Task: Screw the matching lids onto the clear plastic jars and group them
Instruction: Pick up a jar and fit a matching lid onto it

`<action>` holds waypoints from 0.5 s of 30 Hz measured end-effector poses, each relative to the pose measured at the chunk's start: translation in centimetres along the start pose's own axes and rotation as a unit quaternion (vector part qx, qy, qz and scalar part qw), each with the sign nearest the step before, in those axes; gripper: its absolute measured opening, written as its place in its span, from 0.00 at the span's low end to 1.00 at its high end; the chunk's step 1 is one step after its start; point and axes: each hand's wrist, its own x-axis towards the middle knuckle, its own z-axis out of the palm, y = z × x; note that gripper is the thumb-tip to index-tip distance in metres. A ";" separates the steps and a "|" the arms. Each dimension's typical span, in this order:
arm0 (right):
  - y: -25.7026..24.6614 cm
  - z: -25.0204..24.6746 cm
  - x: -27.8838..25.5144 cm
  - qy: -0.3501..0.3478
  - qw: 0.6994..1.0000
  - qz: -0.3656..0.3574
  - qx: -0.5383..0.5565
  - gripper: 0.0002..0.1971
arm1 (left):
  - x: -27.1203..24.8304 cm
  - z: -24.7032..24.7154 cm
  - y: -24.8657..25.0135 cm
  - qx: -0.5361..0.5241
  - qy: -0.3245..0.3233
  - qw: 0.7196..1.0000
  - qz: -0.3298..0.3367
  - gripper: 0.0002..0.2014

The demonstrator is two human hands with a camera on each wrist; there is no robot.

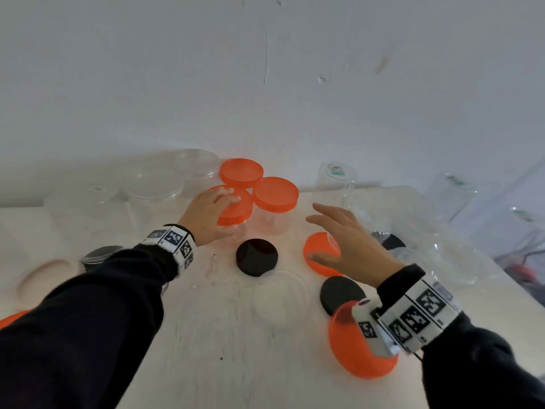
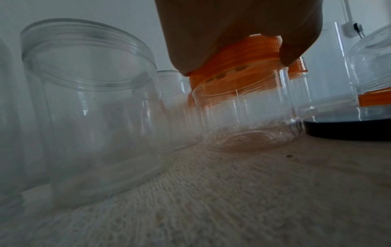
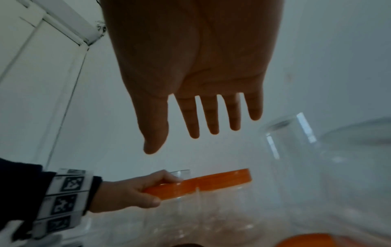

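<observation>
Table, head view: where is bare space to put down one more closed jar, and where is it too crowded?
Bare table lies near the person, between the two sleeves, in front of the loose black lid. It is crowded at the back: the left hand grips an orange-lidded jar beside two others, with open clear jars left of them.

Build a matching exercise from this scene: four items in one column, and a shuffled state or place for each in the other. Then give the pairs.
Column 1
1. left hand
2. right hand
3. black lid
4. open clear jar

Column 2
A. lies flat on the table between the two hands
B. fingers spread, holding nothing
C. stands without a lid, left of the held jar
D. grips the orange lid of a clear jar

Pairs: 1-D, 2-B, 3-A, 4-C
</observation>
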 end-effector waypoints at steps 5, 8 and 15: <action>4.8 -2.4 -4.3 -0.014 0.998 0.066 -0.002 0.37 | 0.1 -0.3 0.3 0.010 -0.013 1.000 -0.006 0.46; 6.8 -2.9 -6.3 -0.053 0.993 0.099 -0.034 0.42 | 0.0 -0.4 0.3 0.021 -0.016 1.000 -0.003 0.46; 9.7 -2.0 -7.7 -0.147 0.973 0.109 -0.144 0.57 | 0.0 -0.5 0.7 0.013 -0.022 1.000 -0.014 0.33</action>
